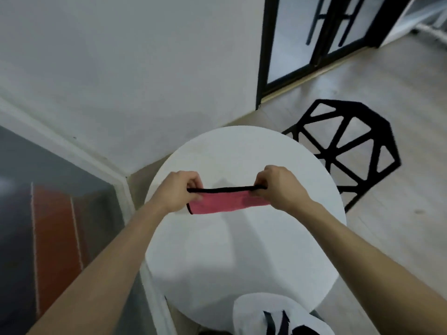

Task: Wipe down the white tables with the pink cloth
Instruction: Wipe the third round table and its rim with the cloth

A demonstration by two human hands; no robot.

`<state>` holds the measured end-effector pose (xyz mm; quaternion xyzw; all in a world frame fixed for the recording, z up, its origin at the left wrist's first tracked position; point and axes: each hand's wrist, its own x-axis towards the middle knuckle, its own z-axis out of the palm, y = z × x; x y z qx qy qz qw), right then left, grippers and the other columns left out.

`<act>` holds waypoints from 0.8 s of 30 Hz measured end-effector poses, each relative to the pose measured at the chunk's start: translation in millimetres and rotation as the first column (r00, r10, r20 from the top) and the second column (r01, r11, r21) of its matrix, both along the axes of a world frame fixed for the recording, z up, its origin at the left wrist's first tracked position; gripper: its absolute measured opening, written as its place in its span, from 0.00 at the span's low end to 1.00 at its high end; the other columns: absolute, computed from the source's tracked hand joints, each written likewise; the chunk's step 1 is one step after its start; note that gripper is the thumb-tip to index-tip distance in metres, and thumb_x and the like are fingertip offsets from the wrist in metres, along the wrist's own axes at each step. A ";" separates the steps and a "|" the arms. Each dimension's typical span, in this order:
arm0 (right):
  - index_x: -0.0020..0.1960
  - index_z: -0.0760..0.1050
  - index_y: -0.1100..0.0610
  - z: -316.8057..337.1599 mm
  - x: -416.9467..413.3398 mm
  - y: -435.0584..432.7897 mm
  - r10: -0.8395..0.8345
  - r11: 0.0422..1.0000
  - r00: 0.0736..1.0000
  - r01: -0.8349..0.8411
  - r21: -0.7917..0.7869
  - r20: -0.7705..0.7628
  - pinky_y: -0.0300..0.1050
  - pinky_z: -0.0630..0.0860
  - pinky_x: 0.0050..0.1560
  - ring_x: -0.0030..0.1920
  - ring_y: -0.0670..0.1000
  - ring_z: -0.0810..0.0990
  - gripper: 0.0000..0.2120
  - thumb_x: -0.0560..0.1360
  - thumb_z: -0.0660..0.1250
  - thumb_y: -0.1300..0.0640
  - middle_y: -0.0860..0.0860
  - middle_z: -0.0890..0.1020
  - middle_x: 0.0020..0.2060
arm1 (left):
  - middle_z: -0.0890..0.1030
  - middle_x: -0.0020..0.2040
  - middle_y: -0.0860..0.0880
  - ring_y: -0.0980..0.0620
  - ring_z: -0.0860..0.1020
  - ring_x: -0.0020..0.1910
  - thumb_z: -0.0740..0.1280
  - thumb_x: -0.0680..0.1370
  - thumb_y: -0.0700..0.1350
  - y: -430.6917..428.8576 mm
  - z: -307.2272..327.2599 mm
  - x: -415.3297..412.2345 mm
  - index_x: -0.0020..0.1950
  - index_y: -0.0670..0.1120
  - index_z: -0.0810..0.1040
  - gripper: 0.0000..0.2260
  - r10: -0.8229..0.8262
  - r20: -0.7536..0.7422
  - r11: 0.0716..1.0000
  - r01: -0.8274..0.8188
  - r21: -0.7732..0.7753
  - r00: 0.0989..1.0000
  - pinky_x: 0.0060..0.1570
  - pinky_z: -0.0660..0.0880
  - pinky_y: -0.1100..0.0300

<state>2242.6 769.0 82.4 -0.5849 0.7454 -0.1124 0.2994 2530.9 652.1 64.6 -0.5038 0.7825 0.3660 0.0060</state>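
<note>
One pink cloth (225, 203) is stretched over the tabletop (242, 257). Ends are pinched: left hand (180, 192) nine o'clock, right hand (279, 187) three.

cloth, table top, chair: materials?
Cloth: soft pink fabric with black edging; it sags between both hands. Table top: smooth matte white, probably laminate or painted board. Chair: rigid black open lattice, plastic or metal, can't tell.

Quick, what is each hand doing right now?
Left hand: closed, pinching one end of the pink cloth.
Right hand: closed, pinching the other end.
</note>
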 end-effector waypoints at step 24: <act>0.44 0.82 0.48 -24.0 114.1 67.7 -0.777 0.630 0.628 0.773 0.073 0.047 0.43 0.73 0.31 0.35 0.47 0.83 0.08 0.76 0.75 0.44 0.47 0.84 0.36 | 0.82 0.37 0.56 0.58 0.81 0.39 0.70 0.82 0.59 -33.6 -36.6 -77.4 0.59 0.61 0.81 0.07 -0.702 -0.039 0.712 0.701 -0.034 0.711 0.39 0.77 0.57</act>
